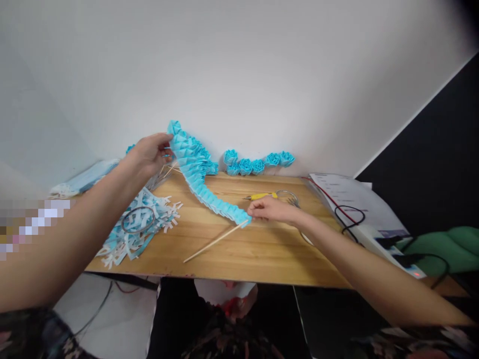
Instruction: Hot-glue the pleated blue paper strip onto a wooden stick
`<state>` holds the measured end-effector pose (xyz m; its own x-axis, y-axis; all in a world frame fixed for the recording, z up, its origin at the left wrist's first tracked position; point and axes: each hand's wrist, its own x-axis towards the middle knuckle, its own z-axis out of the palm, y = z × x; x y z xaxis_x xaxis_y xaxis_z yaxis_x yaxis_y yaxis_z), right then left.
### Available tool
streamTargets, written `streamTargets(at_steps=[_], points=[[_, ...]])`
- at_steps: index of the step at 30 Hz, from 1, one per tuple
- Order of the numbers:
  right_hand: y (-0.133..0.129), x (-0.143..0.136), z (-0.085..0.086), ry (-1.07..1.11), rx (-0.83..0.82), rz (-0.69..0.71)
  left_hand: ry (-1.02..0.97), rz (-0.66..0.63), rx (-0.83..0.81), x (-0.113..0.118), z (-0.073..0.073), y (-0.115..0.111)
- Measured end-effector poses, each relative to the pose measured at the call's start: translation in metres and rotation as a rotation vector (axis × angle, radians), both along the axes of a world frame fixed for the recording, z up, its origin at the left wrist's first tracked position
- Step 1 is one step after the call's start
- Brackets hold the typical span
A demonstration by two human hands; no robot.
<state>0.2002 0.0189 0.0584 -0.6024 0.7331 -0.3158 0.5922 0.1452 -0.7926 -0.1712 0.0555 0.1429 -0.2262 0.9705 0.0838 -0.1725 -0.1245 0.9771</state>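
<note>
A long pleated blue paper strip [198, 182] stretches between my hands, its upper left end raised near the wall and its lower right end low over the wooden table. My left hand [155, 149] pinches the upper end. The fingers of my right hand [264, 208] are closed on the lower end. A thin wooden stick [215, 242] slants down to the left from that lower end, beside my right fingertips.
Blue paper roses [257, 166] line the back edge of the wooden table [262, 254]. Cut paper strips [138, 224] are heaped at left. A yellow-handled tool [264, 196] lies behind my right hand. Papers [348, 204] and a power strip [409, 269] are at right.
</note>
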Motion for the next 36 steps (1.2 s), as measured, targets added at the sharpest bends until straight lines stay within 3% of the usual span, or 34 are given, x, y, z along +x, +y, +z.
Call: streamTargets(at_steps=[4, 7, 9, 13, 18, 21, 25, 29, 32, 36], points=[[-0.031, 0.036, -0.010, -0.088, 0.032, -0.063, 0.074, 0.065, -0.059, 0.051, -0.009, 0.026], [-0.043, 0.051, -0.009, -0.264, 0.247, -0.051, 0.129, 0.032, -0.112, 0.082, -0.020, 0.041], [-0.042, 0.053, 0.001, -0.331, 0.408, -0.097, 0.133, -0.017, -0.127, 0.095, -0.027, 0.047], [-0.019, 0.036, 0.036, -0.224, 0.542, -0.210, 0.120, -0.100, -0.103, 0.104, -0.032, 0.047], [0.035, -0.017, 0.062, 0.114, 0.617, -0.323, 0.174, -0.142, -0.028, 0.107, -0.032, 0.037], [0.061, -0.051, 0.061, 0.263, 0.524, -0.349, 0.209, -0.149, 0.018, 0.110, -0.032, 0.028], [0.077, -0.080, 0.053, 0.359, 0.462, -0.403, 0.199, -0.159, -0.010, 0.109, -0.031, 0.018], [0.083, -0.091, 0.049, 0.404, 0.385, -0.497, 0.006, -0.245, -0.102, 0.082, -0.034, 0.008], [0.091, -0.096, 0.047, 0.352, 0.347, -0.461, -0.096, -0.204, -0.109, 0.053, -0.048, -0.004], [0.109, -0.110, 0.046, 0.213, 0.361, -0.412, -0.130, -0.154, -0.129, 0.032, -0.081, -0.027]])
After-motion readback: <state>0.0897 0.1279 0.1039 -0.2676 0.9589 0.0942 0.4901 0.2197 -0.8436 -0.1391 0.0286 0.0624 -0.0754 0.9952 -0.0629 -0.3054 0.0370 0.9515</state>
